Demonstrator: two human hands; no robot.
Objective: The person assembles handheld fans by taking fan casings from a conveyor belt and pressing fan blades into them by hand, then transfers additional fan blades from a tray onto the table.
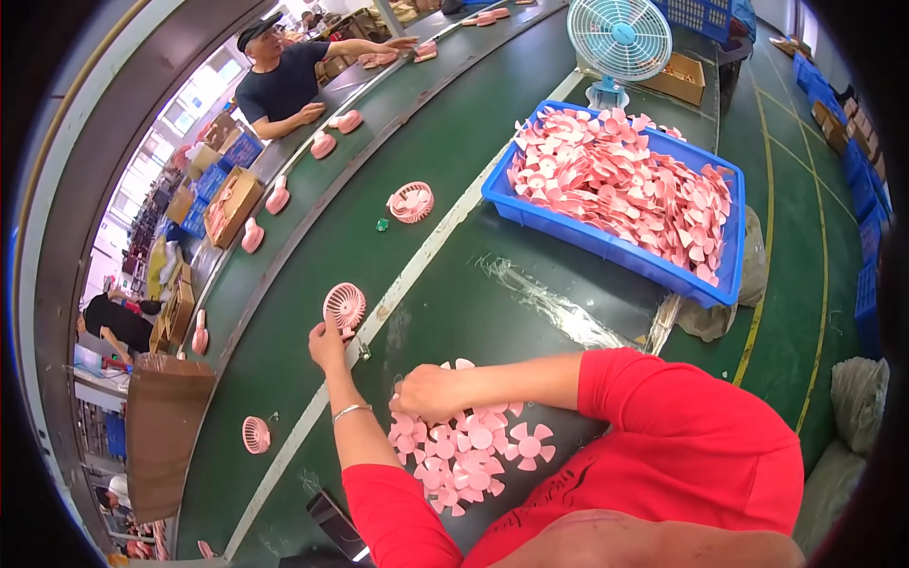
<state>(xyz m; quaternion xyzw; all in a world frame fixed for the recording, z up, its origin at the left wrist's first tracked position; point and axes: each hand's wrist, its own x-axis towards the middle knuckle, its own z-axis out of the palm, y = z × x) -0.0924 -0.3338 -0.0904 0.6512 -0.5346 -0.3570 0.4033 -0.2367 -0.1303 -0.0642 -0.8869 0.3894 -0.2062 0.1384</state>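
Observation:
My left hand (328, 346) is closed on the lower end of a round, slatted pink fan housing (345, 305) at the belt's near edge. A small metal part (364, 351) shows beside that hand. My right hand (425, 393) is curled over the upper part of a loose pile of pink fan blades (461, 452). Its fingertips are hidden, so what they grip cannot be made out. Right of the pile lies a single blade piece (529, 446), flat on the table.
A blue crate (606, 248) heaped with pink blades stands ahead right, a light-blue desk fan (620, 40) behind it. Other housings (411, 203) (256, 434) lie on the green belt (312, 237). A phone (333, 523) lies near my left arm. A co-worker (284, 80) reaches across the far line.

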